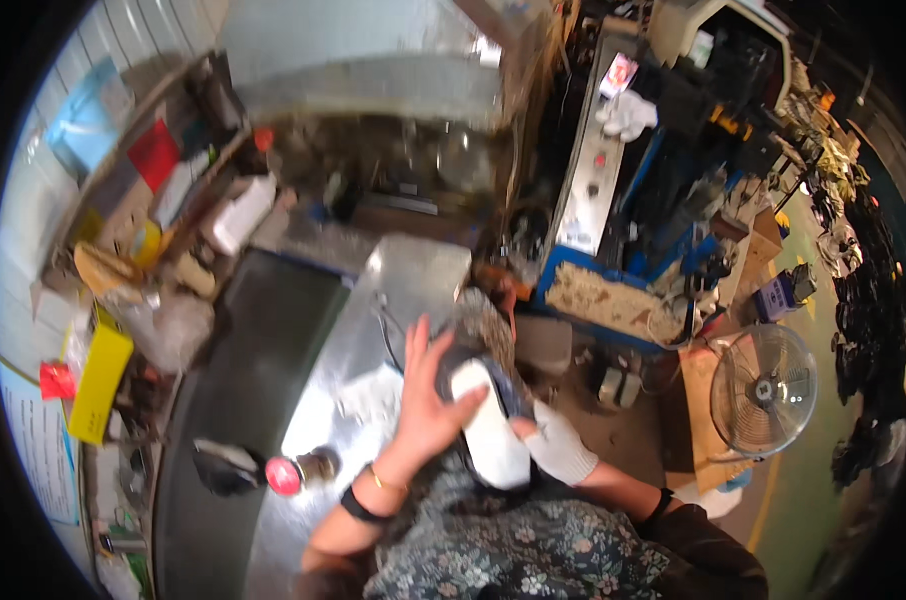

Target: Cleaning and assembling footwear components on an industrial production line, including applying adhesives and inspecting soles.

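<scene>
In front of my body lies a dark shoe (pixel 513 394) with a long white sole (pixel 499 445) facing up. My left hand (pixel 431 396) is bare; its thumb presses on the white sole, while the other fingers stretch along the shoe's left side. My right hand (pixel 558 446), in a white glove with bare fingertips, closes on the shoe's right edge. Part of the shoe is hidden under my hands. A crumpled white sheet (pixel 371 393) rests on the metal table left of my left hand.
A metal worktable (pixel 318 405) adjoins a dark conveyor belt (pixel 258 345). On them stand a red-topped jar (pixel 284 476) and a black shoe-like item (pixel 225 467). Cluttered shelves (pixel 123 255) line the left. A fan (pixel 765 390) and a cardboard box (pixel 708 420) stand right.
</scene>
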Tool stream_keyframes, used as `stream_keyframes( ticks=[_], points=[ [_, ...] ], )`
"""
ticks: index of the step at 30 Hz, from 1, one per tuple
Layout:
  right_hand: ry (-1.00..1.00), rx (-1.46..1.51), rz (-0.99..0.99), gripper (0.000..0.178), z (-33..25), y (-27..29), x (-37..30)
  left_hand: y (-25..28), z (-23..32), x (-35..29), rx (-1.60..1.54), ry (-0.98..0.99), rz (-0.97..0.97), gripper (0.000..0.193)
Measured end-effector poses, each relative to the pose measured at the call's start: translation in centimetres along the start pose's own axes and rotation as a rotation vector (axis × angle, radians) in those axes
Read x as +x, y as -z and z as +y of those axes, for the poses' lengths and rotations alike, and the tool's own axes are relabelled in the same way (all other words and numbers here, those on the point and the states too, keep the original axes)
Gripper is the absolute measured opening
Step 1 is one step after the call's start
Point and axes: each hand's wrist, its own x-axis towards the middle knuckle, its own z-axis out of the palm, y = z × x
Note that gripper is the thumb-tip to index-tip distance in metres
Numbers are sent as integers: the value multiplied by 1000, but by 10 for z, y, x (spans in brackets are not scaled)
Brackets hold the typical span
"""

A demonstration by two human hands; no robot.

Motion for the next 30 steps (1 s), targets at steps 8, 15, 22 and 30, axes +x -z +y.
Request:
stream_keyframes(
  ticks=[8, 15, 22, 30],
  points=[
    [-360, 693, 69, 42, 26, 24, 30, 3, 5, 12, -783, 454, -158, 62],
    [-252, -163, -98, 54, 11, -19, 19, -6, -5, -20, -591, 323, -121, 63],
    [299, -1075, 193, 20, -25, -33, 35, -13, -21, -4, -412, 249, -93, 59],
    [56, 91, -156, 75, 30, -17, -20, 0, -1, -7, -798, 335, -351, 73]
  ],
)
